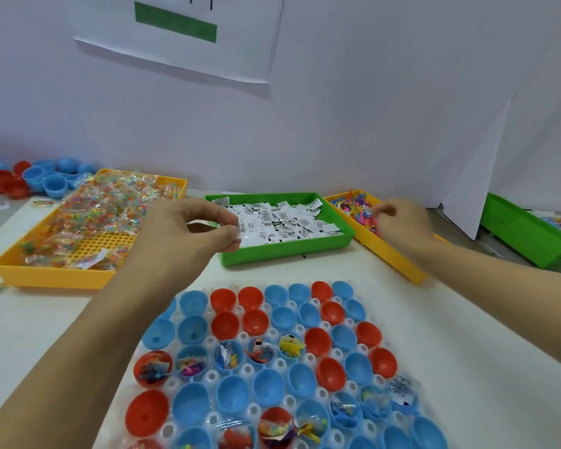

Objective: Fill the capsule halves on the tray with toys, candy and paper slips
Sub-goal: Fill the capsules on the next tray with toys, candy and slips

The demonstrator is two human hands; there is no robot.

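Behind the capsule tray (pixel 399 322), both hands are out at the supply bins. Left hand (pixel 188 234) sits at the near-left corner of the green bin (pixel 289 249), thumb and fingers pinched on a paper slip (pixel 240 226) at the edge of the slip pile. Right hand (pixel 402 225) is over the yellow toy bin (pixel 389 254), just right of the green bin; fingers curled down into the toys (pixel 358 205), but motion blur means I cannot tell if it actually has one. Candy bin (pixel 46 275) lies left of the green bin, untouched by either hand. Capsule halves (pixel 259 322) sit open side up, directly toward the person from both hands. Judging by contents, the far rows of the capsule tray are unfilled, a middle row and the near rows are partly filled. Left hand is nearer the unfilled red and blue halves at the far-left of the capsule tray, so its drop looks like a short pull straight back. Bare table between green bin and capsule tray gives open room. Only snags: the green bin's near wall and the light slip missing its cup.
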